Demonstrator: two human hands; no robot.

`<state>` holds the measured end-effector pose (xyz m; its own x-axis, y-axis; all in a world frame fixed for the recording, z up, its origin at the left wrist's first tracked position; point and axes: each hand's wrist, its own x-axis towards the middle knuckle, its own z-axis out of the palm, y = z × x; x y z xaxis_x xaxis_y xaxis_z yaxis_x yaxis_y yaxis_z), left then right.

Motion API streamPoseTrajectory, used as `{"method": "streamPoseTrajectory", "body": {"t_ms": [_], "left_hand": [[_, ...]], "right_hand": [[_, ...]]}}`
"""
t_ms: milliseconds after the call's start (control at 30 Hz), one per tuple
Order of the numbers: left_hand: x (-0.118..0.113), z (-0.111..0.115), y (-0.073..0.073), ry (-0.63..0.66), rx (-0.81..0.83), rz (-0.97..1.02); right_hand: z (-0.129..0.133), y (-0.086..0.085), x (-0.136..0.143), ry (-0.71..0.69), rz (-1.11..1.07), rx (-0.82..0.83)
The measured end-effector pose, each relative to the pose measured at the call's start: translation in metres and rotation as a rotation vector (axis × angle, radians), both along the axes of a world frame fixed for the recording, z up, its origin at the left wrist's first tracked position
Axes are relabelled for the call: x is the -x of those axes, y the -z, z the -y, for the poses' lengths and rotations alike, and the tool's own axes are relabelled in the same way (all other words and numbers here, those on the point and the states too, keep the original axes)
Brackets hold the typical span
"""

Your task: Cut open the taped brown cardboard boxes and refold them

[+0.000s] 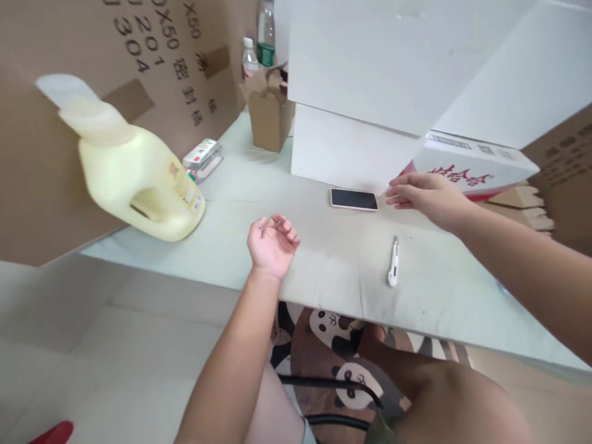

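Note:
My left hand (274,245) rests palm up near the front edge of the table, its fingers loosely curled and apart, with nothing in it. Over to the right, my right hand (419,194) reaches across the table, empty, fingers stretched out to the left. Its fingertips are just beside a smartphone (354,199) that lies flat with a dark screen. In front of that hand lies a white utility knife (393,262), pointing away from me. Behind the hand is a white carton with red lettering (481,163).
A pale yellow jug (139,176) leans at the left by a large brown cardboard box (152,61). A small kraft box (268,117), plastic bottles (250,58) and a small clear package (203,157) stand farther back. White boxes (356,142) close off the back of the table (324,265).

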<state>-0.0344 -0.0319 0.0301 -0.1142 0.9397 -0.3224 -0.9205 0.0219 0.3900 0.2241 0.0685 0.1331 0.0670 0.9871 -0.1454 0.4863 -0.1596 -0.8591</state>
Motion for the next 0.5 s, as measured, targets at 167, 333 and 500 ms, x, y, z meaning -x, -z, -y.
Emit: {"method": "streamPoseTrajectory", "body": {"t_ms": [167,333,500], "left_hand": [[0.025,0.007,-0.002,-0.088,0.005,0.076],[0.036,0.007,-0.001,-0.124,0.021,0.157],[0.041,0.006,0.002,-0.107,0.077,0.246]], "right_hand": [[-0.041,0.026,0.102,-0.246,0.015,-0.073],[-0.102,0.054,0.205,-0.426,0.101,-0.237],[-0.163,0.053,0.288,-0.338,0.234,-0.441]]}}
